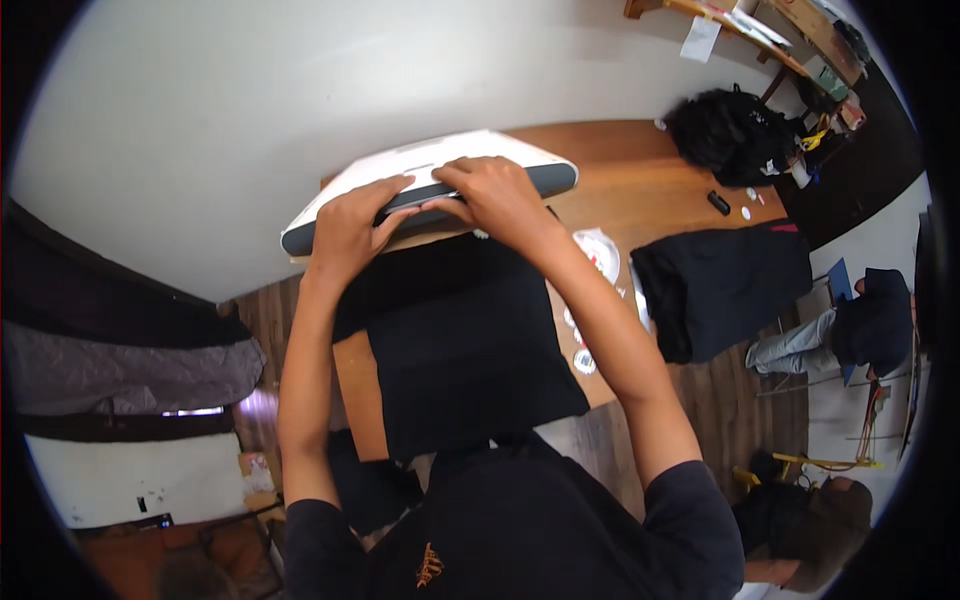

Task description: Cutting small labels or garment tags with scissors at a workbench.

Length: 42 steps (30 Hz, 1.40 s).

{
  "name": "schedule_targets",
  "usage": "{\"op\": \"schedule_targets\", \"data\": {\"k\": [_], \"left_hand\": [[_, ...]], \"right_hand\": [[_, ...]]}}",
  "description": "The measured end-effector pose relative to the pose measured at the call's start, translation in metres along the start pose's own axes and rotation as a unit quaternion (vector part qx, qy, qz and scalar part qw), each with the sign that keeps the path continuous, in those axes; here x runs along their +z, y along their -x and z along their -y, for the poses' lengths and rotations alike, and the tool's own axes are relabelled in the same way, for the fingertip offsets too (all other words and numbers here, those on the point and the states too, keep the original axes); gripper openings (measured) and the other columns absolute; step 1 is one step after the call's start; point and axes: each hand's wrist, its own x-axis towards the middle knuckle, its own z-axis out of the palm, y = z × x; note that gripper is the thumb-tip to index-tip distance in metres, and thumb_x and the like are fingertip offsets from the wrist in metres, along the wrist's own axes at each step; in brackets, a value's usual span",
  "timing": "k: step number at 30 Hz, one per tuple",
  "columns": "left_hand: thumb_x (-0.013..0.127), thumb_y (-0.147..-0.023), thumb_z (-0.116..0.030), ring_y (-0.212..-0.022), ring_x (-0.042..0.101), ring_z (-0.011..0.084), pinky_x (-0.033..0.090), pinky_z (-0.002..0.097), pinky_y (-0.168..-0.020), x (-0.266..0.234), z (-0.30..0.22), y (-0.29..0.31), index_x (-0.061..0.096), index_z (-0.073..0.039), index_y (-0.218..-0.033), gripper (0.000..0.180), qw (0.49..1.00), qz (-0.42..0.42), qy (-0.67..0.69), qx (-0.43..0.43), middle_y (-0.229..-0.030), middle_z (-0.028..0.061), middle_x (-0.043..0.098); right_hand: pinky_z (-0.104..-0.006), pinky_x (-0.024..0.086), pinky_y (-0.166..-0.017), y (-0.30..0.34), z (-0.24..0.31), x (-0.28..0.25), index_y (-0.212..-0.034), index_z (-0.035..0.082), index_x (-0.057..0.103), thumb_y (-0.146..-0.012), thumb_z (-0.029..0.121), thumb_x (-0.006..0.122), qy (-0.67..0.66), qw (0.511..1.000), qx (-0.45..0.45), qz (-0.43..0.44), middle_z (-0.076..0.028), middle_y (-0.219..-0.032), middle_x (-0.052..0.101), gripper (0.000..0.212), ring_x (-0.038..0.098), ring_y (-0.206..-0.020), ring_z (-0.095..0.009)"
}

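Both my hands grip the dark front handle of a white heat press (365, 172) at the back of the table. My left hand (352, 222) wraps the handle near its middle, its thumb tucked underneath. Just right of it, my right hand (492, 195) curls over the same handle, thumb also below. A black cloth garment (470, 345) lies flat in front of the press, running back toward its front edge. How far it reaches under the press is hidden. To the right lies a folded black garment (725, 285).
The wooden table (610, 150) carries a round shiny packet (598, 252), several small round labels (585, 361), a small black object (718, 203) and a black bag (735, 135). A shelf (745, 30) hangs at upper right. Two people (860, 325) are at the right.
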Motion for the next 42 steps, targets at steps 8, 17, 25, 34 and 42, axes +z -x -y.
{"op": "schedule_targets", "data": {"k": [8, 17, 25, 34, 42], "left_hand": [[0.074, -0.087, -0.03, -0.111, 0.067, 0.0301, 0.055, 0.0406, -0.091, 0.013, 0.005, 0.084, 0.068, -0.017, -0.126, 0.041, 0.999, 0.037, -0.028, 0.028, -0.122, 0.0083, 0.07], [0.076, -0.085, -0.032, -0.12, 0.063, 0.0251, 0.052, 0.0415, -0.099, 0.053, -0.009, 0.173, 0.068, -0.024, -0.129, 0.046, 0.996, 0.055, -0.069, 0.021, -0.133, 0.0013, 0.065], [0.074, -0.086, -0.033, -0.126, 0.058, 0.0226, 0.045, 0.0415, -0.103, 0.088, -0.021, 0.221, 0.069, -0.027, -0.128, 0.043, 0.995, 0.068, -0.073, -0.01, -0.137, -0.0002, 0.062], [0.077, -0.084, -0.029, -0.129, 0.055, 0.0235, 0.042, 0.0438, -0.105, 0.119, -0.026, 0.262, 0.068, -0.028, -0.128, 0.045, 0.994, 0.087, -0.031, -0.053, -0.139, -0.0006, 0.06], [0.075, -0.085, -0.025, -0.134, 0.051, 0.0233, 0.038, 0.0438, -0.109, 0.144, -0.026, 0.294, 0.067, -0.028, -0.13, 0.046, 0.991, 0.111, -0.005, -0.073, -0.143, -0.0001, 0.057]], "right_hand": [[-0.0428, 0.052, -0.093, 0.066, 0.062, 0.033, -0.114, 0.01, 0.069, -0.086, 0.04, 0.072, 0.026, 0.999, 0.02, -0.021, -0.009, -0.114, 0.07, 0.041, 0.067, -0.106, -0.029], [-0.0461, 0.043, -0.108, 0.143, 0.106, 0.066, -0.125, 0.014, 0.064, -0.085, 0.041, 0.072, 0.036, 0.996, 0.071, 0.038, -0.009, -0.131, 0.062, 0.049, 0.057, -0.126, -0.028], [-0.047, 0.039, -0.114, 0.187, 0.116, 0.088, -0.127, 0.015, 0.063, -0.084, 0.037, 0.074, 0.034, 0.993, 0.101, 0.044, -0.008, -0.135, 0.06, 0.049, 0.052, -0.132, -0.028], [-0.0474, 0.038, -0.115, 0.23, 0.122, 0.116, -0.127, 0.016, 0.064, -0.081, 0.031, 0.077, 0.019, 0.991, 0.121, 0.055, -0.006, -0.139, 0.059, 0.05, 0.05, -0.135, -0.027], [-0.0478, 0.036, -0.116, 0.27, 0.128, 0.15, -0.127, 0.017, 0.065, -0.08, 0.028, 0.077, 0.011, 0.987, 0.15, 0.065, -0.005, -0.142, 0.057, 0.049, 0.049, -0.136, -0.026]]}}
